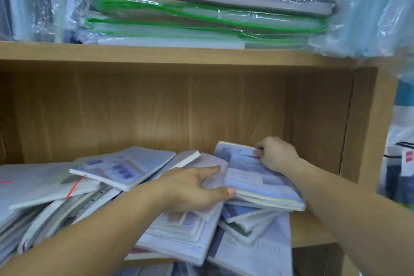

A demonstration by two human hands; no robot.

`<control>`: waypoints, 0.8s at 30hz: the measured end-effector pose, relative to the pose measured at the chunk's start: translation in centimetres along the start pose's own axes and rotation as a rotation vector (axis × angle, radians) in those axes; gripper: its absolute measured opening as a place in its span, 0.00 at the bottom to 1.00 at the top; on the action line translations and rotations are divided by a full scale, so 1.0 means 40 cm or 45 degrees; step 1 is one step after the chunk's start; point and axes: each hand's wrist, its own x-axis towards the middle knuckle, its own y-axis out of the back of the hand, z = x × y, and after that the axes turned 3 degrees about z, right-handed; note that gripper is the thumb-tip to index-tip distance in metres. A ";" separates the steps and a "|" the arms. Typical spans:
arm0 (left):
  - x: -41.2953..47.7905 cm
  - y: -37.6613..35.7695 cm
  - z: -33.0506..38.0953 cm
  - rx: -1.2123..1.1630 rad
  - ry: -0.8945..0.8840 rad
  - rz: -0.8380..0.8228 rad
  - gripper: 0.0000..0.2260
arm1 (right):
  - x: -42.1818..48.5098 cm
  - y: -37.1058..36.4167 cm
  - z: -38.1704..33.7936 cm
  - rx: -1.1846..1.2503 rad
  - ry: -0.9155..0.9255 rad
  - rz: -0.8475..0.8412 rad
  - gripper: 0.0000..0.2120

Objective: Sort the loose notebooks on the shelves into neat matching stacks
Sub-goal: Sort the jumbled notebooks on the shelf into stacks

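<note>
A jumbled heap of pale blue and lilac notebooks (pixel 125 170) covers the lower wooden shelf (pixel 309 228), many tilted and overlapping. My left hand (pixel 197 188) grips a pinkish-lilac notebook (pixel 212 163) in the middle of the heap, fingers on top and thumb at its right edge. My right hand (pixel 277 154) pinches the far corner of a blue-white notebook (pixel 253 177) that lies tilted on a small stack at the right. Both notebooks are wrapped in clear film.
The shelf compartment has a wooden back panel (pixel 170 107) and a right side wall (pixel 367 123). On the shelf above lie plastic-wrapped folders with green edges (pixel 201 18). Blue plastic bags (pixel 380 6) hang over the top right corner. More notebooks spill over the front edge (pixel 253 255).
</note>
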 end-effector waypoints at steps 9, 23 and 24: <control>-0.006 -0.008 -0.055 -0.448 -0.126 0.133 0.28 | -0.267 0.171 -0.044 -0.123 0.416 0.022 0.08; 0.021 -0.138 0.170 1.099 -0.749 0.530 0.29 | -0.369 0.095 0.098 1.662 -0.787 -0.174 0.16; 0.021 -0.143 0.171 1.081 -0.759 0.525 0.31 | -0.363 0.085 0.091 1.644 -0.781 -0.108 0.13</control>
